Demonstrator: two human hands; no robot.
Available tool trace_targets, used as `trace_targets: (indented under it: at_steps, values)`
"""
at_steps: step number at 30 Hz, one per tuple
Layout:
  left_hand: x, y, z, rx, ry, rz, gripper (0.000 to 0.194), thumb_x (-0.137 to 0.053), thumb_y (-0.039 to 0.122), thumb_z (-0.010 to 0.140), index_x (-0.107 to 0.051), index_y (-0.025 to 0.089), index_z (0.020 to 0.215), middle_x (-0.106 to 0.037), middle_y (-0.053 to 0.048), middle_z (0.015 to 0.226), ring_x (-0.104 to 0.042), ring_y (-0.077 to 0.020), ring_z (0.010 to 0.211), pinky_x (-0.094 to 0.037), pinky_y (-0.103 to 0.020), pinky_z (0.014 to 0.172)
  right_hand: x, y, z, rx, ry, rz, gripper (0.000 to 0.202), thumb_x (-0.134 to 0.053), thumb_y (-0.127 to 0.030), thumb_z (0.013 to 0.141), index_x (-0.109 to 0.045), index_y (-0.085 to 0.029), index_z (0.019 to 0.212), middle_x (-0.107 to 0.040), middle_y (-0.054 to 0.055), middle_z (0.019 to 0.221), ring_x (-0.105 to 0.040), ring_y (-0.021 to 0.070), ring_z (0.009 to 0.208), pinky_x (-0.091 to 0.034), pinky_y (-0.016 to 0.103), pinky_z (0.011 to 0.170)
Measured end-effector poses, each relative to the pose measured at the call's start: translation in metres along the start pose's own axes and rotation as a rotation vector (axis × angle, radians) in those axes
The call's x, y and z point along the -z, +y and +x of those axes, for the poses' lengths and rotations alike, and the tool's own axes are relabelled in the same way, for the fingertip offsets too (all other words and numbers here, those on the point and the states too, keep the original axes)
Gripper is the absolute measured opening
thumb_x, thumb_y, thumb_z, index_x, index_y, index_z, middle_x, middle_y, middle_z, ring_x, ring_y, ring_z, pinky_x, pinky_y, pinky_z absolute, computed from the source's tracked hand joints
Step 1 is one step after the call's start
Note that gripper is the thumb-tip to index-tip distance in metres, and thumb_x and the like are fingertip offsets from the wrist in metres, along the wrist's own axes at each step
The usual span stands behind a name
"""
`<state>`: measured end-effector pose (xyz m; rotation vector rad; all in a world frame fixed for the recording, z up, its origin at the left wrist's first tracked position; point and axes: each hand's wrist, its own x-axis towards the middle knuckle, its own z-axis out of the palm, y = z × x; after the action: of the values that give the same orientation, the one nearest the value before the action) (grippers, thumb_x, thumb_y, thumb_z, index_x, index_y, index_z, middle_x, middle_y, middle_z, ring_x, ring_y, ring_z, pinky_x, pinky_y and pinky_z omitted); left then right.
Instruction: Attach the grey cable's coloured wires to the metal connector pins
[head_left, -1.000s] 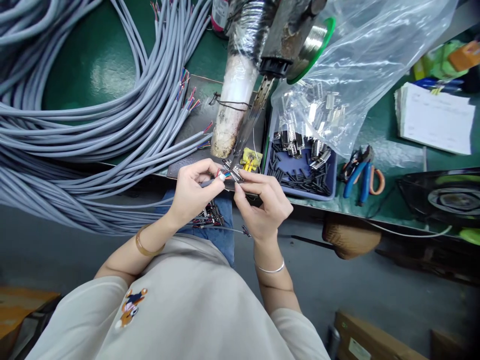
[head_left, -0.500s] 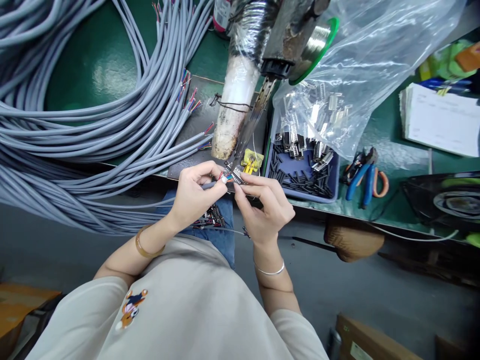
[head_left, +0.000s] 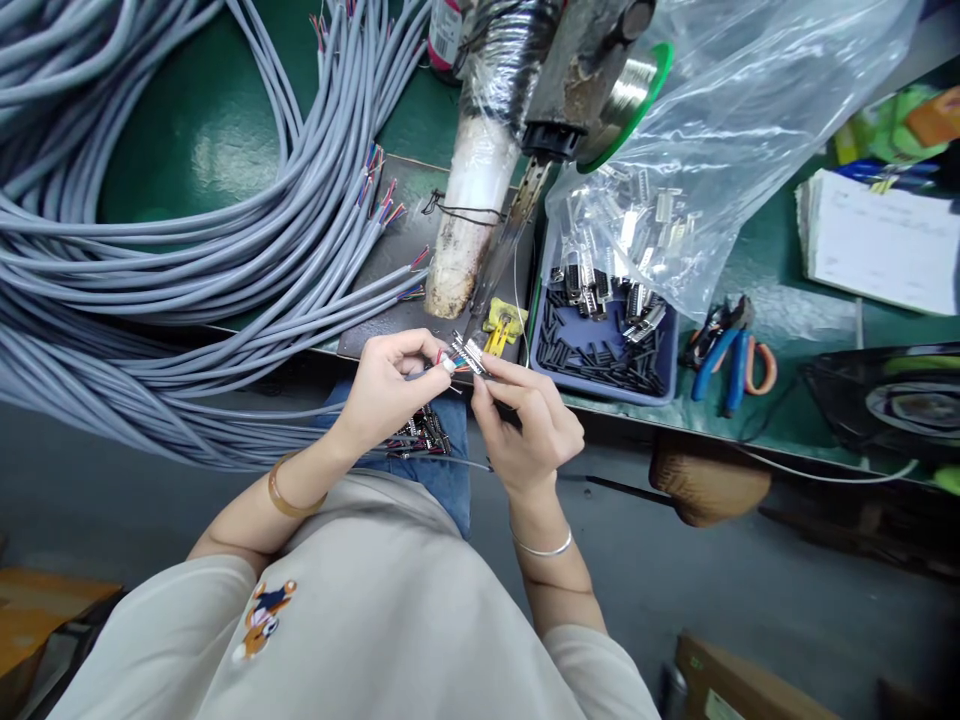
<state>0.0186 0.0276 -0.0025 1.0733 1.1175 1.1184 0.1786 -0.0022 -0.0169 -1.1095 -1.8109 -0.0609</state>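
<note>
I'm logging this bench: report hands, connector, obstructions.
Left hand pinching coloured wires. Right hand at metal connector, grip unclear. Soldering iron close by, contact unclear.

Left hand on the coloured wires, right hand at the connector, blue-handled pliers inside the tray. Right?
Not the pliers: the head view shows them on the green bench, right of the tray. Left hand on the coloured wires, right hand at the connector: correct.

No words or numbers can be read: the barcoded label (head_left: 445, 38) on the bottle (head_left: 441, 60) at twelve o'clock, faint marks on the paper stack (head_left: 883, 245) between two and three, and the carton's (head_left: 757, 678) pale sticker (head_left: 721, 707) near five are too small or blurred.
</note>
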Motion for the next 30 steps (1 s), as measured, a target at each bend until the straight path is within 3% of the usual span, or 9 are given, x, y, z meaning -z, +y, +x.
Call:
trace_targets:
  at_steps: [5, 7, 12, 16, 30]
  values:
    - [0.004, 0.005, -0.004, 0.082, -0.083, -0.051, 0.014, -0.074, 0.021, 0.067, -0.063, 0.015, 0.061, -0.056, 0.002, 0.056, -0.036, -0.0037, 0.043, -0.025, -0.019, 0.04, 0.001, -0.002, 0.0, -0.34, -0.047, 0.237, 0.013, -0.072, -0.013, 0.089, -0.065, -0.023, 0.084, -0.079, 0.001, 0.094, -0.077, 0.0164, 0.086, -0.062, 0.029, 0.069]
    - [0.004, 0.005, -0.005, 0.07, -0.071, -0.06, 0.014, -0.074, 0.021, 0.067, -0.063, 0.015, 0.061, -0.056, 0.002, 0.056, -0.038, -0.0043, 0.044, -0.026, -0.019, 0.041, 0.001, -0.003, 0.0, -0.389, -0.065, 0.266, 0.012, -0.071, -0.014, 0.09, -0.065, -0.023, 0.082, -0.079, 0.001, 0.094, -0.076, 0.0167, 0.086, -0.062, 0.029, 0.067]
    - [0.0, 0.001, -0.004, -0.015, 0.001, -0.05, 0.014, -0.071, 0.019, 0.067, -0.059, 0.016, 0.06, -0.06, 0.0, 0.063, -0.05, -0.0082, 0.057, -0.037, -0.019, 0.051, -0.002, -0.002, 0.002, -0.181, -0.029, 0.156, 0.016, -0.071, -0.007, 0.088, -0.066, -0.022, 0.088, -0.08, 0.002, 0.096, -0.077, 0.0147, 0.088, -0.063, 0.029, 0.078]
    - [-0.002, 0.001, -0.003, -0.049, 0.019, -0.007, 0.013, -0.068, 0.019, 0.068, -0.057, 0.016, 0.061, -0.062, 0.0, 0.067, -0.051, -0.0079, 0.059, -0.04, -0.02, 0.055, -0.004, -0.001, 0.004, -0.071, -0.02, 0.082, 0.019, -0.071, -0.005, 0.087, -0.064, -0.022, 0.091, -0.081, 0.004, 0.099, -0.077, 0.0147, 0.09, -0.063, 0.027, 0.077]
    - [-0.002, 0.003, 0.001, -0.101, 0.054, 0.077, 0.011, -0.066, 0.018, 0.069, -0.059, 0.015, 0.061, -0.062, 0.0, 0.068, -0.048, -0.0072, 0.058, -0.038, -0.018, 0.052, -0.006, 0.004, 0.011, -0.118, -0.027, 0.131, 0.018, -0.074, -0.008, 0.086, -0.065, -0.023, 0.085, -0.079, 0.002, 0.094, -0.077, 0.0153, 0.086, -0.063, 0.029, 0.077]
